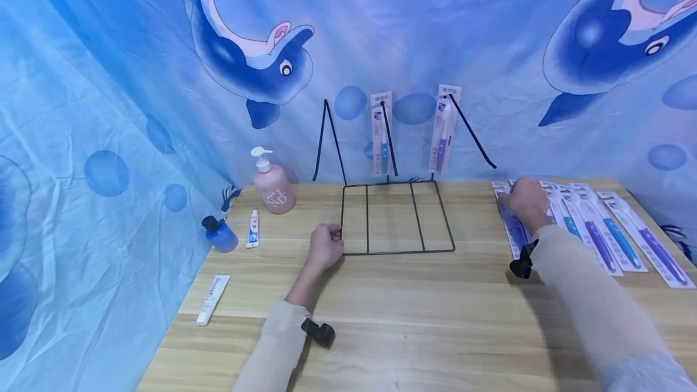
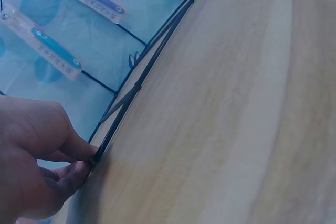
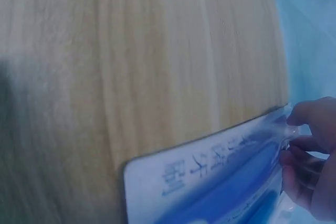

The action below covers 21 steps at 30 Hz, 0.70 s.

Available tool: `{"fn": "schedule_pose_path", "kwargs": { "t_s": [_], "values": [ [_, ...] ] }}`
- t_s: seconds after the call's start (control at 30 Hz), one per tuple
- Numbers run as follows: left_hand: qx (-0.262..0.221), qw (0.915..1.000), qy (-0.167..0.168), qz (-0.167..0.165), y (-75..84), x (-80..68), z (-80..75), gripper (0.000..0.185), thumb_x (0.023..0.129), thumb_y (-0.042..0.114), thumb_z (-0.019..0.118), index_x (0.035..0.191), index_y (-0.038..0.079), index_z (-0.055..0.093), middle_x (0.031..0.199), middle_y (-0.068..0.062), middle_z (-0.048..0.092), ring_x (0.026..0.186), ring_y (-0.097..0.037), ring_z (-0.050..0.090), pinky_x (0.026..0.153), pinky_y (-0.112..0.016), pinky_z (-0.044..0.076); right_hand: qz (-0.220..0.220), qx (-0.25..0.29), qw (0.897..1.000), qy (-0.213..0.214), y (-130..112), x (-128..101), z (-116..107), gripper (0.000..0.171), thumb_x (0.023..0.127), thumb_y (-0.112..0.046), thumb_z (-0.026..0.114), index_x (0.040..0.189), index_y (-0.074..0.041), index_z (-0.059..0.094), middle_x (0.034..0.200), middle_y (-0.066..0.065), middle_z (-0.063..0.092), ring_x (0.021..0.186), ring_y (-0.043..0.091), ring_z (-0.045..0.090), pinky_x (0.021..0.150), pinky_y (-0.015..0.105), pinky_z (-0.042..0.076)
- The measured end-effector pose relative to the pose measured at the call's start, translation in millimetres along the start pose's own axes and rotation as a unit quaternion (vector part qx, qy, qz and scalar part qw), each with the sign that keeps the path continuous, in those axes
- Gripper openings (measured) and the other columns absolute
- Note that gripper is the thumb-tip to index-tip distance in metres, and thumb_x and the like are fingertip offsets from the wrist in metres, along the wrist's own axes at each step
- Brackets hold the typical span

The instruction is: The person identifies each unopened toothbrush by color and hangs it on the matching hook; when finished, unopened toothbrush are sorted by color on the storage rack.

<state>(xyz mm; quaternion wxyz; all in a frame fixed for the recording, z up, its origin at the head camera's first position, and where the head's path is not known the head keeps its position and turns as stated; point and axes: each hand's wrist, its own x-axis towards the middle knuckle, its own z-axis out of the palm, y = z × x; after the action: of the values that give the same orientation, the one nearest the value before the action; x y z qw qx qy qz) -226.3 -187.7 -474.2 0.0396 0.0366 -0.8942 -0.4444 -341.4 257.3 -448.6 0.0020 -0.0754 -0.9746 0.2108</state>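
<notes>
Apparently for steadiness, the wire rack [image 1: 417,218] is pinched by the left hand [image 1: 326,245], extending rightward from it, hung packs [image 1: 382,153] beyond. A flat-lying toothbrush pack [image 1: 512,228] is pinched at its far end by the right hand [image 1: 526,201], likely for easy grip.

A blue cloth backdrop [image 1: 348,11] hangs behind the table's back edge and continues down along its left edge, wrinkled and paler on that side, with darker blue round spots [image 1: 351,103] scattered over it. Two printed dolphins [image 1: 245,71], dark blue with pale pinkish bellies and open mouths, appear on the back cloth, one above the left part of the table's back edge, the other above its back right corner. The table [image 1: 414,325] has a light wood-grain top with streaks running from side to side, under cool, soft light.
</notes>
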Motion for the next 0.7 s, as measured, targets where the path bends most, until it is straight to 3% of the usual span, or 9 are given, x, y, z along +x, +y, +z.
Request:
{"fn": "schedule_pose_path", "kwargs": {
  "t_s": [0.13, 0.33, 0.7],
  "values": [
    [0.001, 1.0000, 0.000, -0.002, 0.2, -0.3, 0.8, 0.041, 0.080, -0.012, 0.061, 0.121, -0.012, 0.063, 0.095, -0.014, 0.064, 0.089, -0.026, 0.061, 0.083, -0.035, 0.057, -0.027, 0.012, 0.999, 0.029, -7.1, -3.2, -4.8, 0.038, 0.091, -0.029, 0.058, 0.064, -0.006, 0.045, 0.055, 0.004, 0.042, 0.051, 0.021, 0.044, 0.044, 0.031, 0.032],
    [0.000, 1.0000, 0.000, 0.000, 2.2, 0.8, 0.8, 0.042, 0.080, -0.013, 0.060, 0.122, -0.012, 0.062, 0.097, -0.015, 0.065, 0.090, -0.026, 0.062, 0.084, -0.035, 0.057, -0.074, 0.059, 0.991, 0.091, -25.5, -11.3, -23.2, 0.027, 0.090, -0.024, 0.060, 0.078, -0.001, 0.054, 0.067, 0.013, 0.053, 0.060, 0.027, 0.049, 0.048, 0.036, 0.037],
    [0.000, 0.9999, -0.002, -0.011, 2.3, -0.3, 1.0, 0.042, 0.080, -0.012, 0.061, 0.123, -0.011, 0.062, 0.098, -0.015, 0.065, 0.091, -0.026, 0.062, 0.086, -0.036, 0.057, -0.099, 0.093, 0.985, 0.110, -36.5, -33.5, -53.0, 0.032, 0.090, -0.018, 0.064, 0.104, 0.011, 0.062, 0.093, 0.029, 0.062, 0.070, 0.034, 0.060, 0.052, 0.036, 0.050]
  ]
}}
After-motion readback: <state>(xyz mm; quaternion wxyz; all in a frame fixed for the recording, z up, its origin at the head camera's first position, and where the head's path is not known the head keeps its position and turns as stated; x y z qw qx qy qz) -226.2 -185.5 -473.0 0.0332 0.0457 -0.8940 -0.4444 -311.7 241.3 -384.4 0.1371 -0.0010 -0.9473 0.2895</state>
